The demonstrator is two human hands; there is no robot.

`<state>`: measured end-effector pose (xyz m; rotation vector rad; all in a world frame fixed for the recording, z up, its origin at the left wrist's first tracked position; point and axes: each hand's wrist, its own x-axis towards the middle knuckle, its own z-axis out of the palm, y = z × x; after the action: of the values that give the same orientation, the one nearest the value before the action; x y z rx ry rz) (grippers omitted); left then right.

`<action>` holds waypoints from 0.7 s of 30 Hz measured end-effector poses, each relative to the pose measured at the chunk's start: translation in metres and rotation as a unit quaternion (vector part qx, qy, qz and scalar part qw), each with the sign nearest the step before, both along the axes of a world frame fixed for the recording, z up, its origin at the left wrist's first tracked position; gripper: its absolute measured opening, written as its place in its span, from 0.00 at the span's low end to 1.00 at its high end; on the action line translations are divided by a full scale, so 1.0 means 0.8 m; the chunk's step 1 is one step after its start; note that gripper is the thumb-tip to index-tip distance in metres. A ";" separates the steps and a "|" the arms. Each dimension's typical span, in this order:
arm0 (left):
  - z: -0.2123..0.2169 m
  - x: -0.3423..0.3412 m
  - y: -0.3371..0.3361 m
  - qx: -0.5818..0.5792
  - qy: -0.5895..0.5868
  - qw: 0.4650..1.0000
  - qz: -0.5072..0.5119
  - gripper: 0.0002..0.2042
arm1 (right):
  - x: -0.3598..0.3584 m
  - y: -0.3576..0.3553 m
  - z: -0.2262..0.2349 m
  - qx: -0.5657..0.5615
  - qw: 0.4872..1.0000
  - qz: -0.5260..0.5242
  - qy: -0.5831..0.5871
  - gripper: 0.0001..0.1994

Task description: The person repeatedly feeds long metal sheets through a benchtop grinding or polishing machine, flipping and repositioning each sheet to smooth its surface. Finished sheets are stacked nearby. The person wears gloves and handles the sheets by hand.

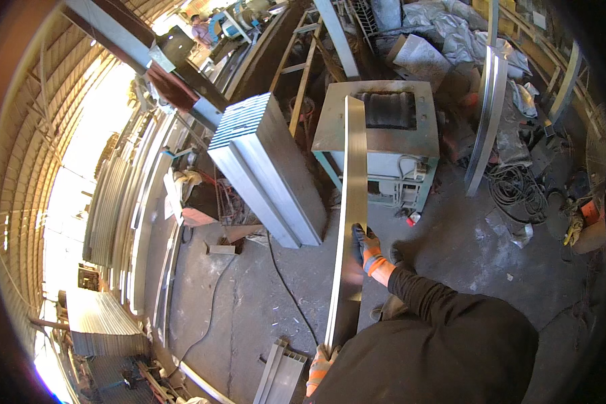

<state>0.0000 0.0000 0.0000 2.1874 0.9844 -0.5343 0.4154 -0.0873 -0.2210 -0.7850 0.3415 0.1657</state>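
A long, silvery metal channel (357, 158) runs up through the middle of the view, its far end in front of the top of a grey-green machine cabinet (333, 124). I cannot tell whether it touches the cabinet. My right hand (368, 250), in an orange and dark glove, is closed on the channel's right side about midway along. Lower down, my left hand (321, 367), gloved alike, grips its near end; part of that hand is hidden. A dark ribbed roller (388, 110) shows in the cabinet's top opening.
Left of the cabinet stands a tall stack of metal channels (269, 175). Short profiles (281, 377) lie on the floor near my left hand, with a black cable (286, 289) beyond. Coiled cables (516, 192) lie right, beside leaning profiles (488, 121). Another person (200, 30) is far back.
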 end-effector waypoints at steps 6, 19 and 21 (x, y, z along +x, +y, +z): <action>-0.069 0.158 -0.001 -0.028 -0.078 0.997 0.001 0.30 | 0.168 -0.063 0.035 -0.420 0.904 -0.021 -0.080 0.35; -0.218 0.793 -0.046 0.001 -0.303 0.906 -0.295 0.21 | 0.853 -0.154 0.085 -0.901 0.364 0.137 -0.190 0.41; -0.226 0.856 -0.057 -0.059 -0.278 0.932 -0.223 0.24 | 0.916 -0.161 0.087 -0.877 0.421 0.146 -0.180 0.41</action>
<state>0.6848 -0.0454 -0.1809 2.2623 0.1478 -0.1370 1.1482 -0.2159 -0.1515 -2.9962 -0.2378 -0.1441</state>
